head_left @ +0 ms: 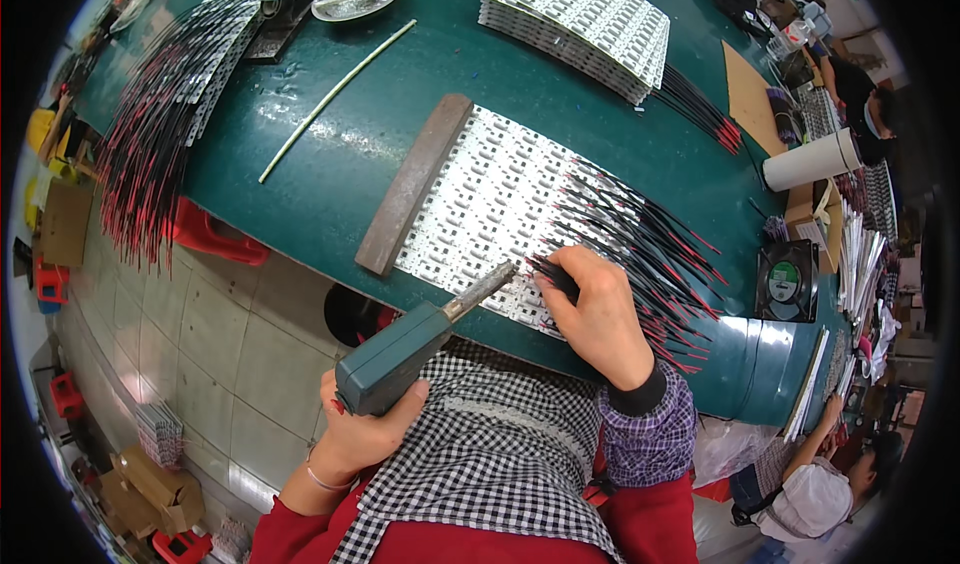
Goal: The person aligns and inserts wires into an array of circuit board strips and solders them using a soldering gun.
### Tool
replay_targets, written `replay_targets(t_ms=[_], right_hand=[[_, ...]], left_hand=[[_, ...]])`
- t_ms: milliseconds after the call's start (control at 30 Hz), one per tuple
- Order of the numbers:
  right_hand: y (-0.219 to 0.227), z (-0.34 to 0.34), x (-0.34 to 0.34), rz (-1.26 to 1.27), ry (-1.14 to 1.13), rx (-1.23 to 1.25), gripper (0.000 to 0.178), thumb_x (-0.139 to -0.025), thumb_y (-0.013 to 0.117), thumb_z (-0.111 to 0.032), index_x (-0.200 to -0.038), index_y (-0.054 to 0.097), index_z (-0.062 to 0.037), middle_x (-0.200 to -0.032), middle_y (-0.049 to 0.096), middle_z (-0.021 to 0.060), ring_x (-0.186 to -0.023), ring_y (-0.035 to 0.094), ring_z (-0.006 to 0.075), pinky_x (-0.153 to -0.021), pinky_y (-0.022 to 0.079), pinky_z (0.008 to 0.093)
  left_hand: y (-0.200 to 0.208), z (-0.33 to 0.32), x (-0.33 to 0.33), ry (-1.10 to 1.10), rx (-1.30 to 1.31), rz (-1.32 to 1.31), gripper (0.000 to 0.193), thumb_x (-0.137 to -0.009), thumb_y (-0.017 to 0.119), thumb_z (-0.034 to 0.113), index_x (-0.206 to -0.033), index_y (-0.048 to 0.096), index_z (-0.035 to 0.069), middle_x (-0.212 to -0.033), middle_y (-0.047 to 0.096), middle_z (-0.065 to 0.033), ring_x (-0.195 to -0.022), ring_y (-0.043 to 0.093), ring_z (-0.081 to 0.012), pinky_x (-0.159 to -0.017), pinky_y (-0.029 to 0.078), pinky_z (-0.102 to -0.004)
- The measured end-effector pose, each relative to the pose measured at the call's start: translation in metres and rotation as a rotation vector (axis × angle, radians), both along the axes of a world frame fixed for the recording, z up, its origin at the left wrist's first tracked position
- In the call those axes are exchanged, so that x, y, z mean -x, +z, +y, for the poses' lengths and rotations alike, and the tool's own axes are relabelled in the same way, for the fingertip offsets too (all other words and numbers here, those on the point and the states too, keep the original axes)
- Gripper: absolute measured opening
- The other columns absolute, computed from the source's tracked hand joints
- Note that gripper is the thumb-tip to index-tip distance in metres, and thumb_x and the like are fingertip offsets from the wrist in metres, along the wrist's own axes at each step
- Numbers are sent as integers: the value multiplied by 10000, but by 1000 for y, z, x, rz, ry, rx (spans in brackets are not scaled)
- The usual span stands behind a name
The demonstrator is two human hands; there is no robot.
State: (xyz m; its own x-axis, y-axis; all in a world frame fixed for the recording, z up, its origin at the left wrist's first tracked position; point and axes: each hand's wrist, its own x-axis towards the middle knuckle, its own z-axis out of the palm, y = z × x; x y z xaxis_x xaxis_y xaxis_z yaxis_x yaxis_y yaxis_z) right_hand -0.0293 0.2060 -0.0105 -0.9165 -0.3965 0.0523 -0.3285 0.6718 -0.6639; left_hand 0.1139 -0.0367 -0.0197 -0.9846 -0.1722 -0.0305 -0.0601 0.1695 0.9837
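Wiring looked partway: the panel (500,204) on the bench (420,64) bore wires (655,272) toward its three o'clock — none yet toward nine. The left hand (365,426) gripped a soldering gun (395,359); the right hand (602,309) pinched wires.

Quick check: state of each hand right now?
Left hand: closed, holding the green soldering gun.
Right hand: closed, holding thin black wires over the white board.
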Motion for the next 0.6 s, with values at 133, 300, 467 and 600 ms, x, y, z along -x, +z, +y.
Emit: replay_targets(t_ms=[133, 300, 467, 600], right_hand=[[9, -1, -9, 128, -32, 102, 182, -878, 686, 37, -1052, 634, 25, -935, 598, 167, -814, 619, 356, -718, 499, 409], [18, -4, -24, 234, -136, 133, 239, -837, 682, 99, -1056, 641, 12, -949, 577, 149, -799, 609, 310, -692, 495, 384], [2, -8, -28, 82, -124, 144, 170, -799, 724, 75, -948, 655, 30, -850, 611, 131, -731, 622, 253, -664, 494, 331], [0, -15, -28, 68, -153, 100, 153, -801, 746, 40, -921, 653, 31, -832, 617, 138, -716, 626, 289, -646, 491, 355]], left_hand=[[-3, 2, -2, 55, -52, -6, 269, -789, 807, -8, -1039, 723, -59, -913, 760, -104, -773, 694, -119, -698, 552, -267], [-2, 7, -2, 222, -179, -24, 266, -798, 807, -9, -1046, 726, -60, -921, 762, -96, -787, 693, -115, -715, 555, -260], [-2, 1, -6, 102, -94, -15, 286, -796, 804, -16, -1066, 722, -60, -922, 762, -91, -795, 695, -114, -715, 555, -256], [-2, -2, -8, 34, -56, -6, 285, -790, 803, -17, -1061, 722, -55, -931, 758, -91, -796, 700, -122, -718, 555, -260]])
